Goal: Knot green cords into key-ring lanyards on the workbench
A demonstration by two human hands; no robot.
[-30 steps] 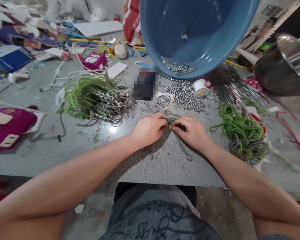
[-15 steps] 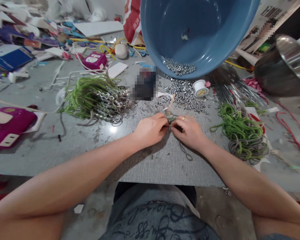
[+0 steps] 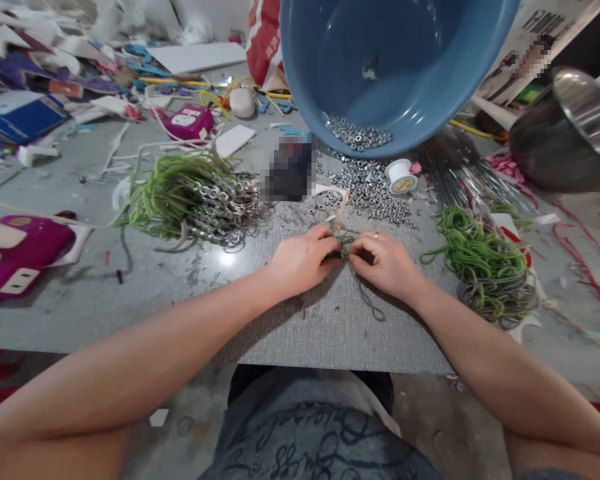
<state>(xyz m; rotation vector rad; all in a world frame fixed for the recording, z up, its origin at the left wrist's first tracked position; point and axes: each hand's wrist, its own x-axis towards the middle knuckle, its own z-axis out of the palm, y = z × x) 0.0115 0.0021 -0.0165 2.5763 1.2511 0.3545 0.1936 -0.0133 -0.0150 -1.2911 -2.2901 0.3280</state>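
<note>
A green and grey cord (image 3: 369, 302) lies on the table between my hands, its grey looped end trailing toward me. My left hand (image 3: 305, 257) is closed, thumb and forefinger pinching the cord. Just to its right, my right hand (image 3: 387, 265), with a ring on one finger, also pinches the cord, leaving a small gap between the two hands. The fingertips hide the exact spot where the cord is gripped. Beyond them, many small metal nuts (image 3: 367, 190) are scattered below a tilted blue basin (image 3: 410, 127), which holds more nuts at its lower rim.
Left of my hands sits a bundle of green cords with metal pieces (image 3: 195, 197). A heap of green and grey cords (image 3: 490, 260) lies to the right. A white thread spool (image 3: 401, 177), a metal bowl (image 3: 555, 143) and a purple glue-gun-like tool (image 3: 35, 250) stand around.
My right hand has shifted slightly to the right, away from my left hand, widening the gap. My left hand has stayed almost in place.
</note>
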